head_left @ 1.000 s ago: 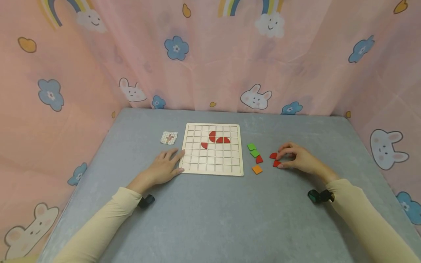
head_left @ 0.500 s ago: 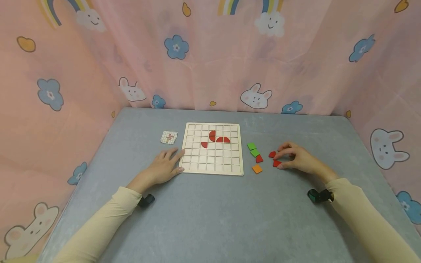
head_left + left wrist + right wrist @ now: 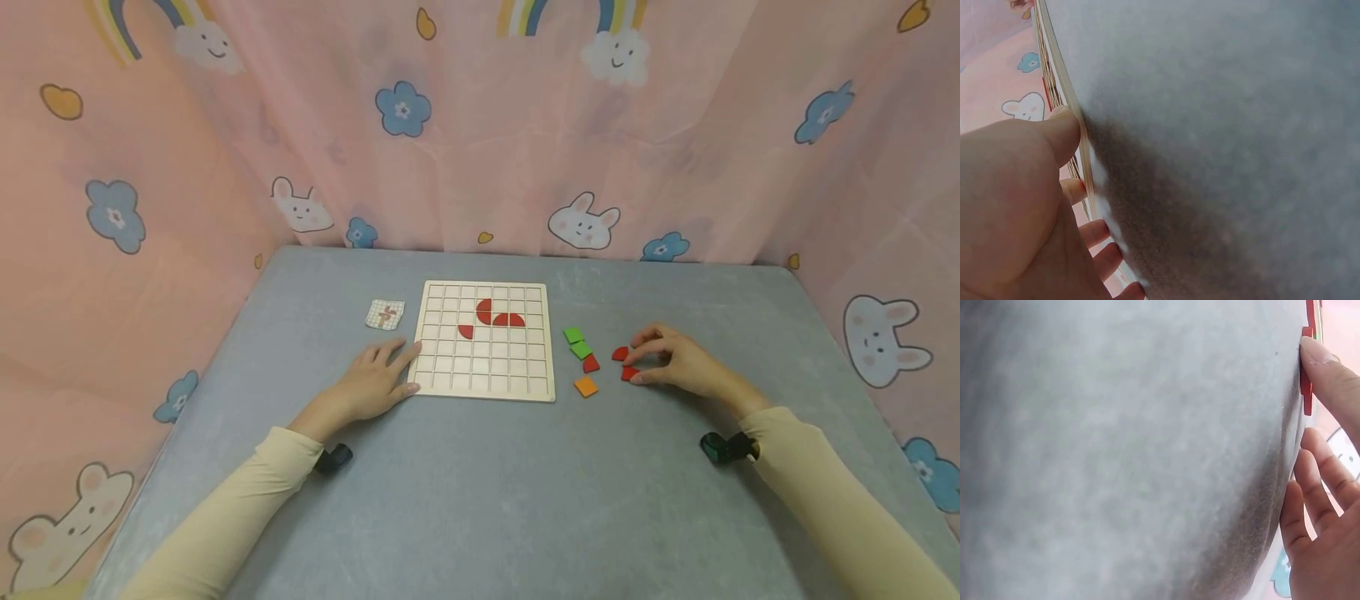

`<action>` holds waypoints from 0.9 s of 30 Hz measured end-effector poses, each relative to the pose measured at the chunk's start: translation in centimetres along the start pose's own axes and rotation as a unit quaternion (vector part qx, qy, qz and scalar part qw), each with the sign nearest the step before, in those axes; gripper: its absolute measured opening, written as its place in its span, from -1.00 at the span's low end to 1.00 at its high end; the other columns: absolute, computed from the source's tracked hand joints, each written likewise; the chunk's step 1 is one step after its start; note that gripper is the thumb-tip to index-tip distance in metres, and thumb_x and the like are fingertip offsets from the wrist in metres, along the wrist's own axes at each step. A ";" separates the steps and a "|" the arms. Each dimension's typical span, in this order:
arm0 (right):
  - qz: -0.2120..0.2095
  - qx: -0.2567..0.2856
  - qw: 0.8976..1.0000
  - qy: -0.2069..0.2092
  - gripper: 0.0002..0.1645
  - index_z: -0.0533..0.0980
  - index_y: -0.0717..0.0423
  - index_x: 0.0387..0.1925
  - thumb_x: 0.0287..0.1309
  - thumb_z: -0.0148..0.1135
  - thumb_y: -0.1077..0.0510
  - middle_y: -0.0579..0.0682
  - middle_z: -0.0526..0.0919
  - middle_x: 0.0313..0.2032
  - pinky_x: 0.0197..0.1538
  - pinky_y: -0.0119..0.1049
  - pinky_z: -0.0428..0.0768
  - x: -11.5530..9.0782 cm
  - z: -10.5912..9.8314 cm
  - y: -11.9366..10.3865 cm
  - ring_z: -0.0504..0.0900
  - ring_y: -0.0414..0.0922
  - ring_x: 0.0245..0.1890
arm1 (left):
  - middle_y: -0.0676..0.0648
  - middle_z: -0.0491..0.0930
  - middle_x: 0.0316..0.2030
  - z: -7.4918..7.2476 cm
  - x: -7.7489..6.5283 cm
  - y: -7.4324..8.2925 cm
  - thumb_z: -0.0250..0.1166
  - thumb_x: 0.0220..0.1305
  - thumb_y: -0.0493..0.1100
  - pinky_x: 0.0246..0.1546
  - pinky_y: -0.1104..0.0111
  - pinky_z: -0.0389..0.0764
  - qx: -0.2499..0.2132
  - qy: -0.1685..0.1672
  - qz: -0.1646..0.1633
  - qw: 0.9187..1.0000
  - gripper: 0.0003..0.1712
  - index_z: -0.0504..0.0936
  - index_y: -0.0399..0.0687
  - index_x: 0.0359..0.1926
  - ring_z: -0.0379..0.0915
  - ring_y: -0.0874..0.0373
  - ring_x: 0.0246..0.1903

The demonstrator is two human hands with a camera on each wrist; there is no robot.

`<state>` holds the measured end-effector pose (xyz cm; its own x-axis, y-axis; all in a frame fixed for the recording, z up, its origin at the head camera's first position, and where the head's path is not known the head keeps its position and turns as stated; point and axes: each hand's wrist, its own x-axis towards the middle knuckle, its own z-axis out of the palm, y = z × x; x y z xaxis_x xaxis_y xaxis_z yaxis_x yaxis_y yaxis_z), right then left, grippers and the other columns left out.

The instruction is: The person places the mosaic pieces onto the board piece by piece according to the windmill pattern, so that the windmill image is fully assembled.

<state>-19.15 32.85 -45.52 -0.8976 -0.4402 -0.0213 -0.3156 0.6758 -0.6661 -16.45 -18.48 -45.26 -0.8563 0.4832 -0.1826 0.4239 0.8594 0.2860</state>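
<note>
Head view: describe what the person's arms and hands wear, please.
The left hand and right hand wear no gloves. Long, plain cream fabric sleeves end short of the hands. A small black device sits beside each sleeve end; the right one shows dark green.

We see a grey table (image 3: 480, 483), pink curtain (image 3: 465, 183) behind and at both sides. On the curtain we log rainbows (image 3: 606, 15), smiling clouds (image 3: 617, 58), blue flowers (image 3: 402, 109), white rabbit heads (image 3: 584, 222), yellow drops (image 3: 426, 25).
</note>
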 end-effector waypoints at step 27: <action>-0.025 -0.045 0.999 -0.009 -0.73 0.84 0.03 -0.12 0.13 0.65 0.08 0.08 0.62 0.04 0.10 0.01 0.53 4.3 0.7 -3.1 0.53 0.05 0.04 | -0.45 0.04 0.59 0.2 0.1 -0.2 0.11 0.66 0.05 0.47 -0.30 0.14 0.002 0.004 0.002 1.000 -0.20 0.07 -0.20 0.68 0.06 -0.48 0.49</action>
<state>-21.79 28.40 -44.08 -0.8748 -0.4845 -0.0047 -0.3864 0.7033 -0.5967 -16.51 -18.58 -45.55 -0.8573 0.4845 -0.1740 0.4275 0.8584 0.2836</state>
